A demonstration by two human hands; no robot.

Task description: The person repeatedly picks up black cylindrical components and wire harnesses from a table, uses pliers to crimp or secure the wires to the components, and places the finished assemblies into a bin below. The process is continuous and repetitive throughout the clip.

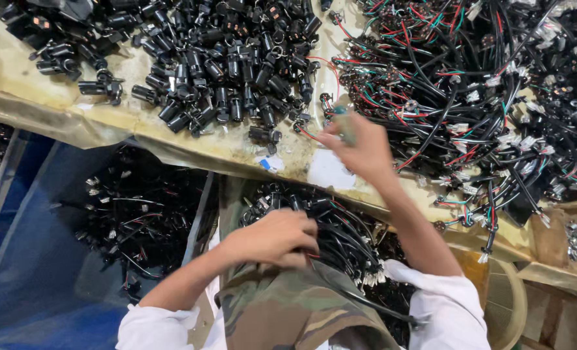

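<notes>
Two hands are busy over a crowded workbench point(171, 139). The left hand point(272, 236) is low, near the person's lap, its fingers curled down and closed on a bundle of black cables point(340, 236) that lies across camouflage-patterned cloth point(282, 311). The bundle's long axis runs from that hand out toward the right and slightly down, ending in small white plugs point(372, 277) near the right sleeve point(447, 304).

The right hand point(360, 149) is stretched up and away to the bench, blurred. Its fingers look pinched together on a small greenish piece point(345, 124) — what the piece is I cannot tell. It sits at the left edge of a big tangle of red, green and black wires point(470, 84), and thin red leads run from the tangle to just beside the fingertips.

So the wire tangle lies to the right of and beyond the right hand, touching or nearly touching it, while the cable bundle lies well below, under the left hand. The right hand is plainly the nearer one to the tangle; the left is the nearer one to the lap bundle.

To the left of the right hand, on the same bench, lies a heap of short black cylindrical parts point(223, 58). Below the bench, at the left, a blue bin point(35, 259) holds more dark wired pieces.
</notes>
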